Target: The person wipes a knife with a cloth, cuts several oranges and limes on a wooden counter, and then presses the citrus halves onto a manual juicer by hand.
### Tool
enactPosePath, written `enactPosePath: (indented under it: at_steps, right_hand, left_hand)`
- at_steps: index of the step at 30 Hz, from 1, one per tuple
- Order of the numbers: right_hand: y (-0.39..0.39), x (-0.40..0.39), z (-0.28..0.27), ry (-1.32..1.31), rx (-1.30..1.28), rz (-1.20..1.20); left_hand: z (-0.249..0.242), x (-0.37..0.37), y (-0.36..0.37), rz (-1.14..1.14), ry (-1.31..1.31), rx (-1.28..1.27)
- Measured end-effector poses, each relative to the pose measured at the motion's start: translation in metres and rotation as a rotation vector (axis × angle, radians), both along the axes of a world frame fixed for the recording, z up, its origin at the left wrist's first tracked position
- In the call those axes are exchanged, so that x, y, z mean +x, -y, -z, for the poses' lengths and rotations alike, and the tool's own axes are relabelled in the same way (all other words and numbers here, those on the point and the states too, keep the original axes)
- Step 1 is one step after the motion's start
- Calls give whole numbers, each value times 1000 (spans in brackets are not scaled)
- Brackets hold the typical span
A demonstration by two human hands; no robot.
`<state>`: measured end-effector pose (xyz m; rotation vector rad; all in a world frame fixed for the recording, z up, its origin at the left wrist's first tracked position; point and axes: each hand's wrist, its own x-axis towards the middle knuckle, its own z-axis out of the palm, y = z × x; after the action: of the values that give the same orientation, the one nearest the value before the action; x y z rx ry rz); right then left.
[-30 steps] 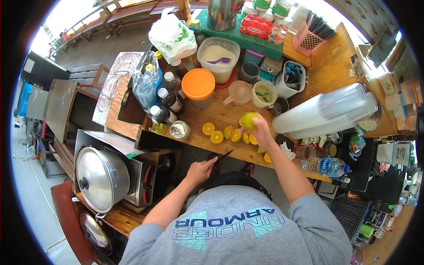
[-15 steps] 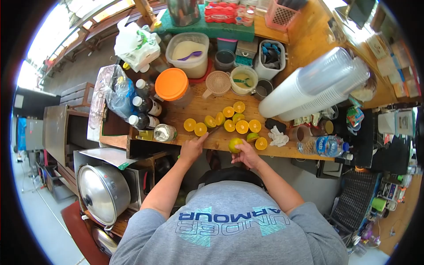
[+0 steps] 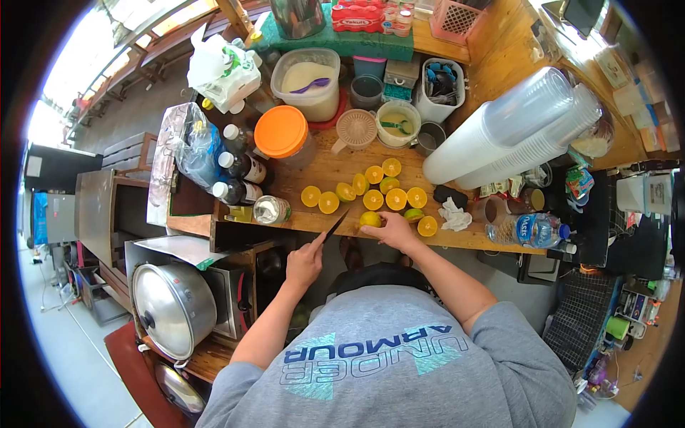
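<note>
My left hand (image 3: 305, 264) is wrapped round the handle of a knife (image 3: 336, 225), whose dark blade points up and right over the table's front edge. Just right of the blade, a yellow-green orange (image 3: 369, 219) sits at the front of the wooden table (image 3: 300, 226), with the fingers of my right hand (image 3: 392, 232) closed on its right side. Beyond both hands lie several halved oranges, most with the cut face up, among them one orange half (image 3: 372, 200). A green-skinned piece (image 3: 413, 214) and another cut half (image 3: 427, 226) are right of my right hand.
A citrus juicer (image 3: 356, 128), an orange-lidded tub (image 3: 281, 132) and a sugar container (image 3: 307, 80) stand farther back. Dark bottles (image 3: 242, 167) and a glass jar (image 3: 272, 210) are at left. Stacked plastic cups (image 3: 499, 135), crumpled tissue (image 3: 454, 214) and a water bottle (image 3: 529, 230) occupy the right.
My right hand has brought the orange up and left onto the table's front. My left hand has drawn back toward my body, and the knife blade now shows more clearly.
</note>
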<state>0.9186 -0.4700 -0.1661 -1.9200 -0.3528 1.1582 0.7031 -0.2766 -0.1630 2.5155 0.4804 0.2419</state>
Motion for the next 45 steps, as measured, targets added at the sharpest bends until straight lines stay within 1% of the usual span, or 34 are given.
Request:
enactPosePath:
  at_steps: [2, 4, 5, 6, 7, 8, 9, 10, 11, 13, 16, 22, 26, 28, 35, 40, 45]
  right_hand:
    - [-4, -3, 2, 52, -40, -49]
    - [-8, -10, 9, 484, 36, -109]
    - [-8, -9, 12, 483, 33, -112]
    - [-14, -4, -1, 418, 15, -160]
    - [-19, -1, -9, 354, -3, -206]
    - [-23, -1, -7, 355, -5, -207]
    - [-27, -2, -5, 510, 32, -268]
    - [-30, -2, -3, 666, 69, -328]
    - [-33, -2, -1, 665, 67, -325]
    - [-39, -2, -1, 807, 138, -407]
    - [-44, -6, 0, 812, 126, -442]
    - [-43, -12, 6, 884, 132, -412]
    - [-44, -13, 9, 795, 78, -427]
    - [-42, -13, 10, 804, 135, -404]
    - [-40, -12, 6, 770, 135, -394]
    - [-42, -8, 8, 827, 215, -397]
    - [-44, -1, 5, 838, 193, -441]
  left_hand:
    - [-4, 1, 3, -25, 49, -14]
    - [-12, 2, 2, -48, 96, -31]
    - [-16, 2, -1, 0, 98, -35]
    - [-22, 1, -3, 49, 100, -40]
    - [-27, -1, -6, 48, 101, -42]
    - [-32, -4, -9, 107, 59, -2]
    - [-36, -7, -12, 167, 16, 38]
    - [-38, -10, -13, 169, 16, 38]
    - [-40, -13, -14, 186, 29, 72]
    - [-40, -18, -15, 209, 42, 104]
    - [-39, -24, -13, 203, 31, 134]
    - [-33, -25, -5, 174, 30, 156]
    - [-32, -22, -5, 178, 23, 166]
    - [-32, -23, -4, 197, 27, 160]
    - [-31, -23, -10, 185, 25, 178]
    - [-30, -23, -8, 152, 19, 179]
    - [-31, -24, -9, 185, -11, 211]
